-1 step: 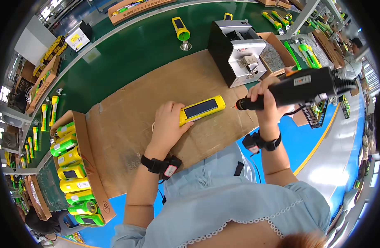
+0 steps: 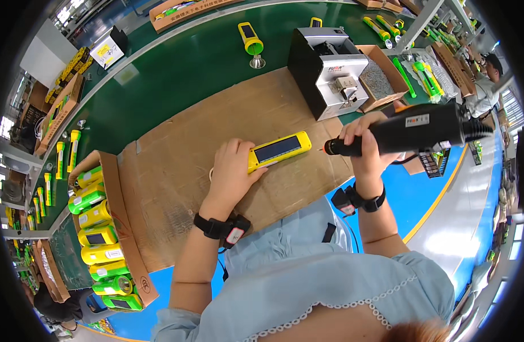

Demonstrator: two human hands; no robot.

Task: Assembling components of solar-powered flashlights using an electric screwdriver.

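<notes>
On a cardboard sheet point(image 2: 176, 148) lies a yellow flashlight point(image 2: 280, 150) with a dark solar panel facing up. My left hand point(image 2: 230, 174) is closed round its left end and holds it down against the sheet. In my right hand point(image 2: 367, 142) is a black electric screwdriver point(image 2: 419, 132), held level with its bit pointing left. The bit's tip is just right of the flashlight's right end, with a gap between them. My right fingers wrap the front of the driver; the far side of that grip is hidden.
A black-and-white screw feeder point(image 2: 330, 74) stands behind the sheet, with a carton of small metal parts point(image 2: 380, 78) to its right. At the left, a cardboard box point(image 2: 137, 251) holds several yellow and green flashlights. Another flashlight point(image 2: 250, 39) stands on the green bench point(image 2: 182, 85).
The screwdriver and my right hand have shifted very slightly left, its tip a little nearer the flashlight. My left hand and the flashlight stay put.
</notes>
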